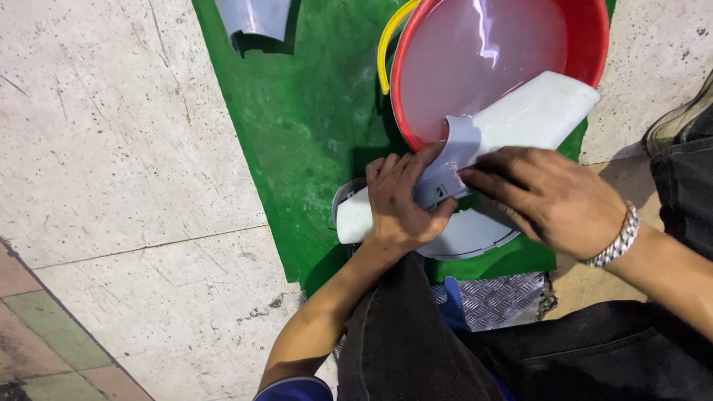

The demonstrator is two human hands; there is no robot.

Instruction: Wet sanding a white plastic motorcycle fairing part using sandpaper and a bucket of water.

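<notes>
A single head-worn camera looks steeply down, close over the person's lap. It faces the green mat (312,126) on the stone floor (111,134).

Floor-level workshop: stone paving (111,134), green mat (312,111), water basin (587,30).

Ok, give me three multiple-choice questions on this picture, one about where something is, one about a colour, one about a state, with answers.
1. Where does the far end of the grey panel rest?
A. on the basin rim
B. on the bare floor
C. on the person's lap

2. What colour is the basin?
A. blue
B. red
C. black

3. How is the left hand placed?
A. hanging free
B. gripping the panel
C. dipped in the water

Answers: 1 A, the panel's wide end lies across the rim. 2 B, its wall is red, with a yellow handle. 3 B, its fingers wrap the panel's narrow end, beside the right hand.
</notes>
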